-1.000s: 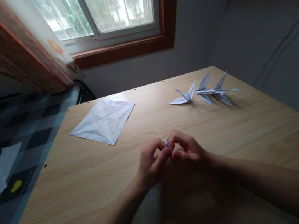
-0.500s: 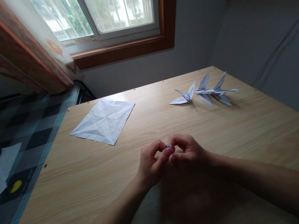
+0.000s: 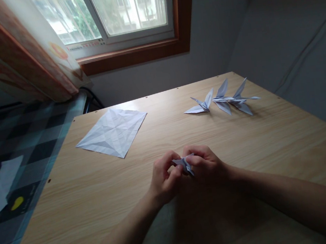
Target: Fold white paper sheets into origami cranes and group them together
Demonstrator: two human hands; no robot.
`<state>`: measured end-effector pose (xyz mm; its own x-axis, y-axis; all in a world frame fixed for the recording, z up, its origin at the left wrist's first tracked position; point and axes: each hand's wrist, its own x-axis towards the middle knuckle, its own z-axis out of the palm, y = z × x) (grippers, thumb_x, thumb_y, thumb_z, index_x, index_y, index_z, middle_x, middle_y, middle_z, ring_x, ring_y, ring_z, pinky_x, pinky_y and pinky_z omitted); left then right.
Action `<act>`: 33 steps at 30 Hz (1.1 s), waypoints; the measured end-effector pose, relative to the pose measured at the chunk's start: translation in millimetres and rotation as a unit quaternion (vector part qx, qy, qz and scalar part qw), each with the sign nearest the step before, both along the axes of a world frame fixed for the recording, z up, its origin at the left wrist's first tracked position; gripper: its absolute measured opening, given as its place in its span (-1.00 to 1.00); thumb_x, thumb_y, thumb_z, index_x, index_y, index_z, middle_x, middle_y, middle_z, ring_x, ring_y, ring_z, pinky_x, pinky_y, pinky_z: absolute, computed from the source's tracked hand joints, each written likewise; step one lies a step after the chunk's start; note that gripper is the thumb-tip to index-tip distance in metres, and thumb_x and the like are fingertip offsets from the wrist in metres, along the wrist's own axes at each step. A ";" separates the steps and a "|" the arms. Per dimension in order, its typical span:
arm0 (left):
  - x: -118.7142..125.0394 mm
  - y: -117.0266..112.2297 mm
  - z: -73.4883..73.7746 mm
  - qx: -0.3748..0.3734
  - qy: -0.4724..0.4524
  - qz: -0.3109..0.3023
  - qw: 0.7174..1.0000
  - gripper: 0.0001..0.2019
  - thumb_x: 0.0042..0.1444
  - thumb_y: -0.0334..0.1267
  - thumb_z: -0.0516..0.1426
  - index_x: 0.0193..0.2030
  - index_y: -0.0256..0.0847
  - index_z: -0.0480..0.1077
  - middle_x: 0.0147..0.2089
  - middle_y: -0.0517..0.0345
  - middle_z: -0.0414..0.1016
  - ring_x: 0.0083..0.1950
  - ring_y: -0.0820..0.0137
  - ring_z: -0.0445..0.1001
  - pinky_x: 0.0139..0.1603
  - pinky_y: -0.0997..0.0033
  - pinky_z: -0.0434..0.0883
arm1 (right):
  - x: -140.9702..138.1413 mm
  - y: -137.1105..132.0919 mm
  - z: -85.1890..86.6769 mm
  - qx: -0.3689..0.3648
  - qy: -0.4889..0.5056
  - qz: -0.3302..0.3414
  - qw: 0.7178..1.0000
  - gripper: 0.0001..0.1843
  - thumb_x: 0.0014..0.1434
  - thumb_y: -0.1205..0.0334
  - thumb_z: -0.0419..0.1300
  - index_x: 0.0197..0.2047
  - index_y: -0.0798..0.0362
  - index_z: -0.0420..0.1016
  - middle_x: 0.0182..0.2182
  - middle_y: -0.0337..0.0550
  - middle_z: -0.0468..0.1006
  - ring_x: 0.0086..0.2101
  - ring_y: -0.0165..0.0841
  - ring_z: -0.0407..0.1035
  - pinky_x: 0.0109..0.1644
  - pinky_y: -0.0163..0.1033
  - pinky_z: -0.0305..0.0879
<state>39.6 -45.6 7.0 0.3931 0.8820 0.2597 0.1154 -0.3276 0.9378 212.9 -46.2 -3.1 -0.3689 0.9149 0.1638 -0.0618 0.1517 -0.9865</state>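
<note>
- Where the table point(image 3: 99, 187) ends at its far edge, a wall point(image 3: 156, 71) rises beyond it, below a window point(image 3: 131, 9); a checked cloth point(image 3: 48, 148) lies past the left edge.
- Creased paper sheet point(image 3: 113, 133): spread nearly flat near the far left corner, its left tip near the table's left edge.
- Folded paper figures point(image 3: 223, 100): grouped near the far right corner, points raised, inside the edge.
- Room: bare wood separates the hands from both sheet and figures, and extends to either side of the forearms.
- Left grip point(image 3: 168, 173): narrow, thumb and bent fingers pinching the left part of a small folded paper piece point(image 3: 184, 162).
- Right grip point(image 3: 205, 160): narrow, thumb on the piece's right part, fingers curled.
- Paper piece: between both hands, near the table's middle; contact with the wood cannot be determined.
</note>
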 end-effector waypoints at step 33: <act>-20.4 44.6 -4.3 -0.210 -0.258 0.168 0.928 -0.84 -0.13 -0.24 0.23 -0.54 -0.25 0.35 -0.64 0.24 0.44 -0.58 0.45 0.45 -0.48 0.49 0.33 | 31.1 47.0 -5.6 -0.105 0.237 -0.201 0.945 -0.84 -0.10 0.24 0.30 -0.61 0.05 0.44 -0.62 -0.28 0.37 -0.52 -0.44 0.26 -0.41 -0.33 0.26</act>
<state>19.2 -0.9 2.7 -0.0030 0.9984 -0.0573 -0.3551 0.0525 0.9334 243.9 0.8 -8.7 0.0840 0.9962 0.0237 -0.4833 0.0615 -0.8733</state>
